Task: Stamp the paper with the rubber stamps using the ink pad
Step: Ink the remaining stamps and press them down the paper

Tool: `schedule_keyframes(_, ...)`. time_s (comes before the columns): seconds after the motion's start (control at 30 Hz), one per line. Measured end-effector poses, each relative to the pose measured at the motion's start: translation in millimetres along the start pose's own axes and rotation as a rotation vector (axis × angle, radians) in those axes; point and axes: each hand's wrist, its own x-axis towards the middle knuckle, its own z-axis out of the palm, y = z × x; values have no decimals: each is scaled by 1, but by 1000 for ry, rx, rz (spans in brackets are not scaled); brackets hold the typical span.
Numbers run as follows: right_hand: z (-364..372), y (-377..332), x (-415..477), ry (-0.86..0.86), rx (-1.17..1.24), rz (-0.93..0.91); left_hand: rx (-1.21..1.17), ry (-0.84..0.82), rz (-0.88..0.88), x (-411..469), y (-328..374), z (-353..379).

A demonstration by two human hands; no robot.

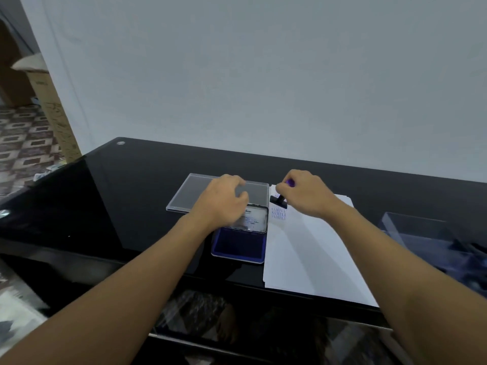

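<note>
A white sheet of paper point(313, 248) lies on the black glossy table, with several purple "SAMPLE" prints near its top left corner. My right hand point(307, 192) grips a rubber stamp point(279, 200) with a purple handle and black base, held at the paper's top left corner just above the prints. Left of the paper sits the open ink pad point(238, 246), its blue pad facing up and its metal lid point(254, 218) raised behind. My left hand point(224, 201) hovers over the lid with curled fingers, holding nothing that I can see.
A clear plastic lid point(189, 193) lies flat behind the ink pad. A clear plastic box point(421, 233) stands at the right. The black table point(131, 206) ends at a pale wall behind; its front edge runs just below the paper.
</note>
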Motion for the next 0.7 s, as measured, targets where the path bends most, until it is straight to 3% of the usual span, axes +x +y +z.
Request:
schedule_keyframes(0.27, 4, 21, 8, -90, -41, 46, 30, -120, -38, 23, 14, 21)
schedule_keyframes(0.7, 21, 28, 15, -180, -181, -12, 0, -124, -68, 37, -2, 41)
